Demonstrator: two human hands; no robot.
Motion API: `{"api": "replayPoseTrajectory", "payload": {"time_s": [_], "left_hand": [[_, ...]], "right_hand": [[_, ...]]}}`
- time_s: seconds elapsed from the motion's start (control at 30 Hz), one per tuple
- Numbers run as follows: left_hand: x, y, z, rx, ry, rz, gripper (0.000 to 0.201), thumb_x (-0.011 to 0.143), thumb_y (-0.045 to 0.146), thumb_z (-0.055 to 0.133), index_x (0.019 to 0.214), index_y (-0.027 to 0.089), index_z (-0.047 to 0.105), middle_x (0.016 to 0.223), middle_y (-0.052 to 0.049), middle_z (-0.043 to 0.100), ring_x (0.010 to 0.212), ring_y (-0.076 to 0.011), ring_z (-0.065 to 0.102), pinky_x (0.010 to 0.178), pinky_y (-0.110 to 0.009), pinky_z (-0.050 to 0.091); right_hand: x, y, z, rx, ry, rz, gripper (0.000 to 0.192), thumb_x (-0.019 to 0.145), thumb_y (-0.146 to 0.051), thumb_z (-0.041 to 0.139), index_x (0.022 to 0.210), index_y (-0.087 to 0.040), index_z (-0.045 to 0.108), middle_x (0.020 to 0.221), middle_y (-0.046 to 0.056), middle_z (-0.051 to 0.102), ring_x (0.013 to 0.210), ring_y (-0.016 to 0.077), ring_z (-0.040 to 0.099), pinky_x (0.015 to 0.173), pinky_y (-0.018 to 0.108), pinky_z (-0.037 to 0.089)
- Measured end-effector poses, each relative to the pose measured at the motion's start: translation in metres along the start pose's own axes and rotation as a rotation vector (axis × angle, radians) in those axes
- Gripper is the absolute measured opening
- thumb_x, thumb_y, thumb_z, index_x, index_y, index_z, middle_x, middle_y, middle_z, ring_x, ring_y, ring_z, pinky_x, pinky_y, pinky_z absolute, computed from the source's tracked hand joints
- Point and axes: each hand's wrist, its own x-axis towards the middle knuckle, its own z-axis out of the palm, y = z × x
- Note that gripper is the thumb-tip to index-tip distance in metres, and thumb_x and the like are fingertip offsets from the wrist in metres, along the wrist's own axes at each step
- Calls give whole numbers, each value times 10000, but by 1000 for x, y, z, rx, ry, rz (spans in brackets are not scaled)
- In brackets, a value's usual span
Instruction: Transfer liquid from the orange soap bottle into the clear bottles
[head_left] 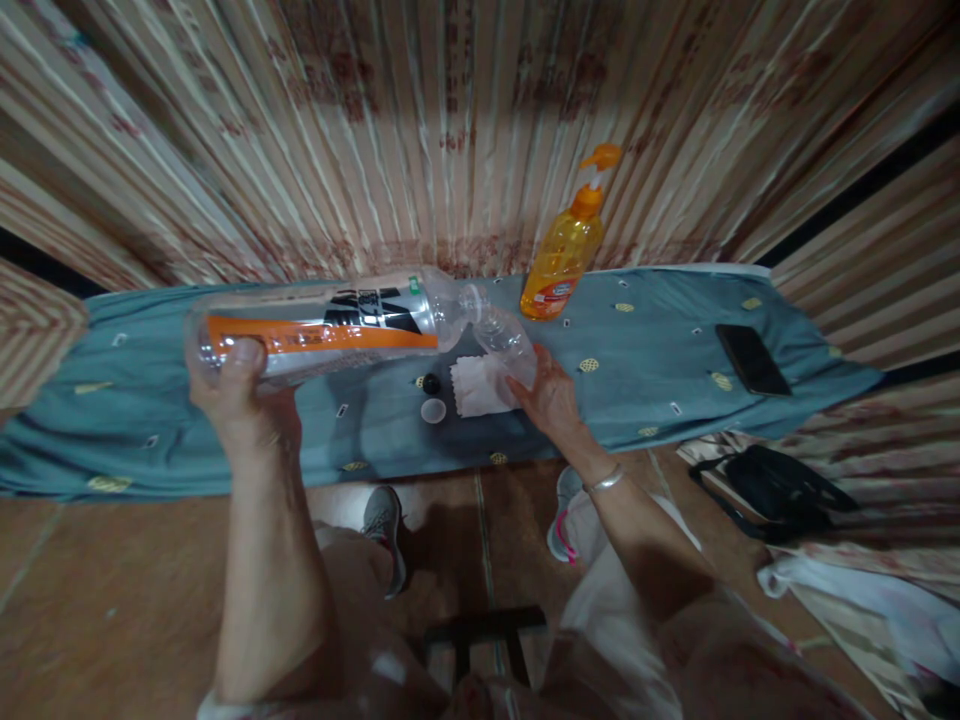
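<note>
My left hand (pixel 244 390) is closed around the base of a large clear plastic bottle (pixel 322 328) with an orange and silver label. The bottle lies almost level in the air, its neck pointing right. Fingers of my right hand (pixel 551 395) grip the lower end of a smaller clear plastic bottle (pixel 504 336), which slants up to the left. The two bottle mouths meet, or nearly so; I cannot tell if they touch. Below them are a black cap (pixel 430 383), a pale round lid (pixel 433 410) and a white cloth (pixel 480 388) with a scalloped edge.
A teal patterned cloth (pixel 622 380) covers the long table. An orange pump bottle (pixel 562 255) stands at the back, and a black phone (pixel 752 358) lies at the right. Pleated curtains (pixel 420 130) hang behind. A black bag (pixel 780 485) sits low at the right.
</note>
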Motion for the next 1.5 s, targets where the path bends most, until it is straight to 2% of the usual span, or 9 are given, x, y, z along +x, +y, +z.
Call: {"api": "replayPoseTrajectory", "payload": {"time_s": [0.1,0.37,0.63,0.77,1.07,1.23,1.37,1.5], "left_hand": [[0,1,1,-9,14,7,461,531,419,813,925,222,679,892,-1,642,747,-151,584,775,-346,577],[0,0,0,97,-9,13,541,587,545,769,1025,234,705,949,-25,683,849,-205,666,812,-387,602],[0,-1,-1,25,27,-25,515,526,452,805,980,228,711,933,-25,704,814,-196,656,747,-369,610],[-1,0,-1,72,7,-19,540,553,519,791,1002,234,701,1000,-39,708,871,-215,669,781,-387,606],[2,-4,-3,26,15,-33,522,512,469,800,962,223,706,940,-16,694,804,-168,618,742,-312,558],[2,-4,-4,-29,20,-29,522,476,437,836,927,208,706,958,-21,692,773,-157,606,721,-310,558],[2,-4,-4,-27,-6,-18,547,505,465,855,963,217,686,978,-22,677,785,-160,603,766,-345,572],[1,-2,-3,-61,-15,-7,503,520,428,856,938,211,680,907,3,634,745,-141,586,750,-326,575]], "right_hand": [[0,0,1,-10,5,-3,615,969,-511,591,1388,-65,537,1215,257,729,1114,335,714,950,482,598],[-1,1,3,3,30,-12,614,976,-531,572,1389,-78,549,1199,268,731,1103,352,719,945,504,599],[0,0,1,-8,7,-2,617,951,-494,625,1385,-65,538,1221,271,720,1123,350,711,965,498,592],[0,-2,-1,-12,1,-8,623,945,-465,640,1386,-39,531,1221,279,720,1117,354,715,954,503,597],[1,-2,-1,-12,2,-3,611,949,-490,627,1377,-63,538,1189,250,733,1095,343,716,931,487,601],[1,-2,-2,-21,-21,5,612,944,-460,641,1379,-45,527,1193,263,728,1106,347,715,941,482,594],[1,-2,-1,-21,-21,3,604,960,-477,614,1385,-58,525,1217,264,719,1119,343,708,949,487,589],[0,-1,0,-16,-4,-8,603,958,-501,618,1378,-75,541,1212,263,724,1109,341,711,950,483,596]]}}
